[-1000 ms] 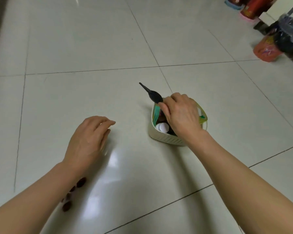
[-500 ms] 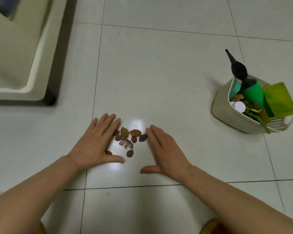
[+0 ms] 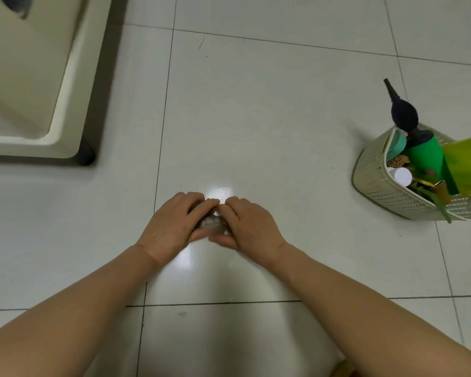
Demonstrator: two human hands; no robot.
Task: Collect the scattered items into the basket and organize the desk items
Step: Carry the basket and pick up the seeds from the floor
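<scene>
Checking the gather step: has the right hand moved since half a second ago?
Yes. The right hand has slid left toward the left hand, closing the gap over the small brown pieces, away from the basket.

Basket (image 3: 384,186) right of cupped hands; table (image 3: 52,110) far left

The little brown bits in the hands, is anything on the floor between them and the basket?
Nothing visible. Bare tile lies between the brown bits, cupped by the left hand and right hand, and the basket.
</scene>
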